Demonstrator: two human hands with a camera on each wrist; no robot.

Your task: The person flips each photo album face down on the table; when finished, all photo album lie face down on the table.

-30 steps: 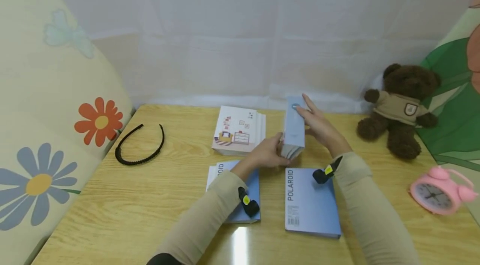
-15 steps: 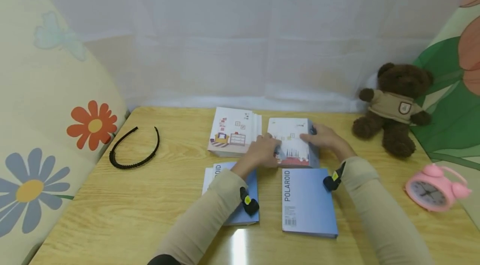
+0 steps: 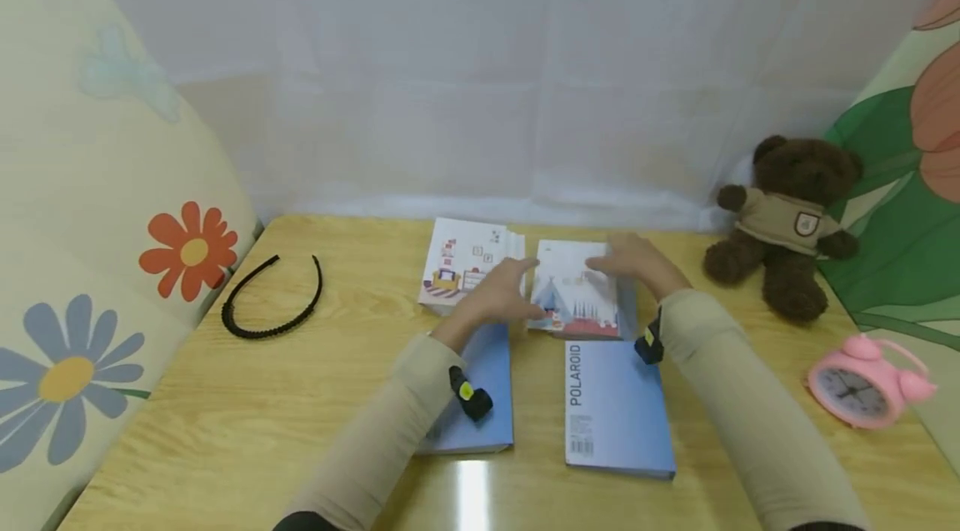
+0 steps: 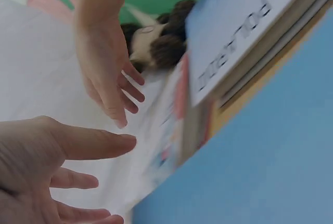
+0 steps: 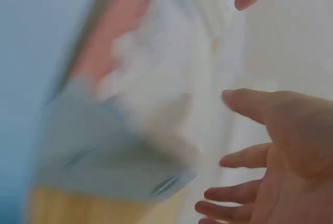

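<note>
Both hands have let go of the white picture book (image 3: 579, 289), which now lies flat on the table (image 3: 225, 398) behind two blue books, the left hand (image 3: 498, 293) and right hand (image 3: 637, 262) hovering over it with fingers spread, holding nothing.

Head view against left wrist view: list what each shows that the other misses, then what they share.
Only the head view shows the black headband, the pink alarm clock, the wooden table and the left illustrated book. Only the left wrist view shows the open fingers of the left hand close up. Both show the right hand, the teddy bear and the blue POLAROID album.
</note>
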